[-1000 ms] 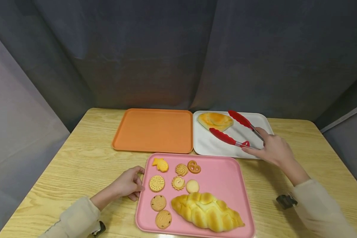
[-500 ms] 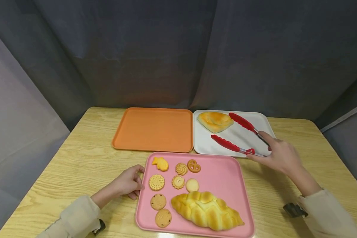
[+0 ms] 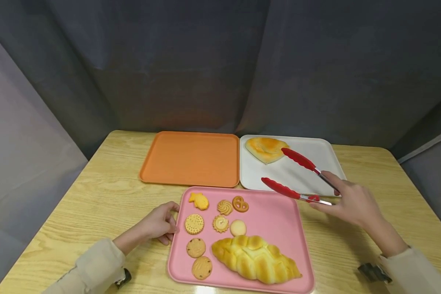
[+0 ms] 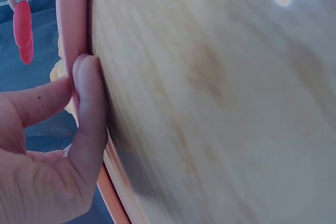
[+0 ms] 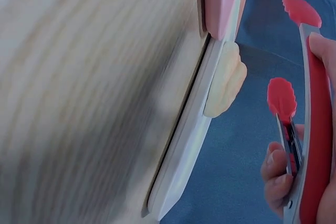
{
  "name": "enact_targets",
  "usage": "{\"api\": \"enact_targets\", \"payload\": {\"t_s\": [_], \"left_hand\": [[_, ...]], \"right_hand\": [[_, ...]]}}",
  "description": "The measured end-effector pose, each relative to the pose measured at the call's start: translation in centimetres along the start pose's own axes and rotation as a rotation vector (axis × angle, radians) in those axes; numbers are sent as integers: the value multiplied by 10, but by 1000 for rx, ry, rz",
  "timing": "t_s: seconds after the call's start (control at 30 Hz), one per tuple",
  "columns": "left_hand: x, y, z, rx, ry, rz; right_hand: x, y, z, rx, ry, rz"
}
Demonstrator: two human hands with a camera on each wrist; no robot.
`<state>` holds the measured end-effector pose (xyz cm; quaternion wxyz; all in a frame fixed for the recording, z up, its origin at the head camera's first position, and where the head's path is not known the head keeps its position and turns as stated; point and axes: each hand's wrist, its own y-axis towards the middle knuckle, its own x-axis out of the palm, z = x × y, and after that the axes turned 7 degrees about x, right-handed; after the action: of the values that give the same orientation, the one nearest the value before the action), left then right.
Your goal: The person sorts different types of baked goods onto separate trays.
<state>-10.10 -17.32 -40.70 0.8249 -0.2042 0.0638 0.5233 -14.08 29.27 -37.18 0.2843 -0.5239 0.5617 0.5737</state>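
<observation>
My right hand (image 3: 356,202) holds red-tipped metal tongs (image 3: 299,159), their arms spread wide with nothing between the tips. In the head view the tongs overlap the white tray (image 3: 312,147) and the far right corner of the pink tray (image 3: 275,216). A golden, roughly triangular bread (image 3: 266,150) lies on the white tray, just left of the upper tip. In the right wrist view, fingers and thumb wrap the tongs' handles (image 5: 317,129). My left hand (image 3: 158,223) pinches the pink tray's left rim between thumb and finger, plain in the left wrist view (image 4: 73,24).
On the pink tray sit a braided loaf (image 3: 255,259), a fish-shaped cracker (image 3: 199,201), a pretzel (image 3: 240,204) and several round cookies (image 3: 202,268). An orange tray (image 3: 191,159) stands at the back left, beside the white one. Dark curtain (image 3: 183,65) hangs behind the wooden table (image 3: 95,196).
The right hand has drawn the tongs back toward me and slightly right, away from the triangular bread, their arms spreading a little wider. The left hand has stayed at the pink tray's rim.
</observation>
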Motion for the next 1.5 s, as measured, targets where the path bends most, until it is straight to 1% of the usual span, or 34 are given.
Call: {"api": "enact_targets", "payload": {"t_s": [0.17,0.37,0.6,0.67,0.9,1.03,1.27,1.5], "left_hand": [[-1,1,-1,9,3,1],[-2,3,-3,0,3,5],[-2,1,-2,20,-2,4],[-2,0,-2,25,-1,3],[-2,1,-3,4,5,10],[-1,1,-4,7,5,12],[1,0,-2,20,0,8],[0,1,-3,24,-2,10]], "right_hand": [[-2,-5,-5,-6,15,-19],[-2,-8,-11,-9,2,-53],[0,-14,-13,-95,24,-18],[0,-16,-13,-110,30,-21],[-3,-25,-18,-114,50,-52],[-4,-30,-20,-117,54,-62],[-7,-42,-24,-148,68,-37],[-12,-52,-28,-170,93,-30]]}}
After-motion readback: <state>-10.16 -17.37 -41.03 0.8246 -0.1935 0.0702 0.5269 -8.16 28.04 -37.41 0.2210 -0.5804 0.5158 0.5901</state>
